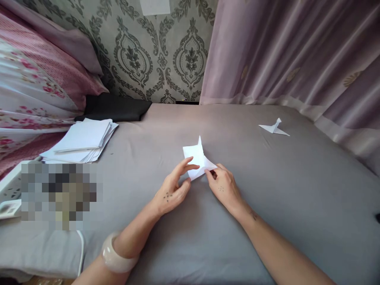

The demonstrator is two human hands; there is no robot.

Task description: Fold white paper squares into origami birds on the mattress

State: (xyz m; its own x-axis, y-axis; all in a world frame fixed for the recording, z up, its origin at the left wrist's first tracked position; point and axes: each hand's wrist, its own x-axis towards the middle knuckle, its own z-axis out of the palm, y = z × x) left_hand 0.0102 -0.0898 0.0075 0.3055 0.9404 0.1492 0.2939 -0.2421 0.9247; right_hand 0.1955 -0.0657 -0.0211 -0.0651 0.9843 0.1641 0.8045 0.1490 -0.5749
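A partly folded sheet of white paper (194,153) is held up just above the grey bedsheet, with a narrow point rising at its far end and a flap on its right. My right hand (225,183) pinches the right corner of that paper between thumb and fingers. Over the paper's left part, my left hand (176,184) has its fingers stretched and apart, the index and middle fingertips lying across the near left face. Its thumb is close to the lower edge; whether it presses there I cannot make out.
A finished-looking folded paper bird (275,128) sits at the far right on the grey sheet (297,190). Stacked white paper (83,136) lies at the left, before a black folded item (118,107). A white power strip (12,184) and cable (81,249) are nearer. Curtains (267,51) border the right.
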